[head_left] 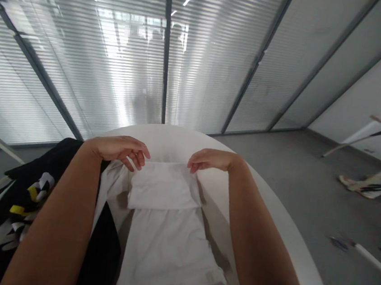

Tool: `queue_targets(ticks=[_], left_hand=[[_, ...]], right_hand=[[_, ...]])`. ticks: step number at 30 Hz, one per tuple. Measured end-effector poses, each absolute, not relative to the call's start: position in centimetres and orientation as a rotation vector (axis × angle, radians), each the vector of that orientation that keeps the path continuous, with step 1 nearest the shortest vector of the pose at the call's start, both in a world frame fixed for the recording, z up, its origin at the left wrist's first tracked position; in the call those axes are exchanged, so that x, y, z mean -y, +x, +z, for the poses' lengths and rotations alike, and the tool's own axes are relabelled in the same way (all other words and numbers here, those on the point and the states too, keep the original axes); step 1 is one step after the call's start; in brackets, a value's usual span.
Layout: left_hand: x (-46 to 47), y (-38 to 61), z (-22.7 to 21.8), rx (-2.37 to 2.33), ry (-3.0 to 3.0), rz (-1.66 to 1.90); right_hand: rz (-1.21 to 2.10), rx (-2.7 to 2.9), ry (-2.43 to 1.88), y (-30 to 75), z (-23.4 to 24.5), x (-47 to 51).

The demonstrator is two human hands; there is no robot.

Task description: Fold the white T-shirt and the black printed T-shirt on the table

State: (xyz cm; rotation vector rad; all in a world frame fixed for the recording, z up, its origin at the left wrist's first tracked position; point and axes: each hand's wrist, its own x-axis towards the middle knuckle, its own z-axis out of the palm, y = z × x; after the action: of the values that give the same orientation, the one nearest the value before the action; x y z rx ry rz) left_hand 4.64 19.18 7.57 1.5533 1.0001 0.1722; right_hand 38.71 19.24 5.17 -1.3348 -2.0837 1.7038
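A white garment (164, 230) lies partly folded on the round white table (271, 214), its far end doubled back toward me. My left hand (120, 148) is at the fold's far left corner, fingers curled down on the cloth. At the far right corner my right hand (211, 159) pinches the edge of the same fold. Both forearms reach out over the garment's sides.
A black garment with yellow and white print (17, 197) is heaped at the table's left. Beyond the table stand glass walls with blinds (124, 63). On the grey floor to the right are a sandal (346, 181), table legs and a white stick (372, 261).
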Motion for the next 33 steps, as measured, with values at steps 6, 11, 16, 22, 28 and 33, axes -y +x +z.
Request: queue_targets(ticks=[6, 11, 16, 22, 28, 33], left_hand=[[-20.9, 8.7, 5.8, -1.539, 2.133, -0.069], [-20.8, 9.5, 4.5, -1.347, 2.125, -0.467], [-21.1, 8.4, 3.9, -1.253, 2.16, -0.283], [-21.9, 7.8, 2.2, -1.476, 2.139, 0.281], [-21.4, 8.9, 2.5, -1.783, 2.191, 0.494], [-18.2, 10.5, 3.2, -1.95, 1.895, 0.087]], right_hand=[[1.1, 2.309, -1.65, 36.7, 4.7, -20.2], [1.109, 2.611, -1.563, 35.5, 2.9, -20.7], [1.072, 2.57, -1.523, 35.5, 1.7, -21.2], [0.881, 2.136, -1.572, 36.4, 0.0, -21.4], [0.41, 1.891, -1.794, 34.7, -1.3, -18.4], [0.422, 1.831, -1.966, 32.6, -1.8, -13.5]])
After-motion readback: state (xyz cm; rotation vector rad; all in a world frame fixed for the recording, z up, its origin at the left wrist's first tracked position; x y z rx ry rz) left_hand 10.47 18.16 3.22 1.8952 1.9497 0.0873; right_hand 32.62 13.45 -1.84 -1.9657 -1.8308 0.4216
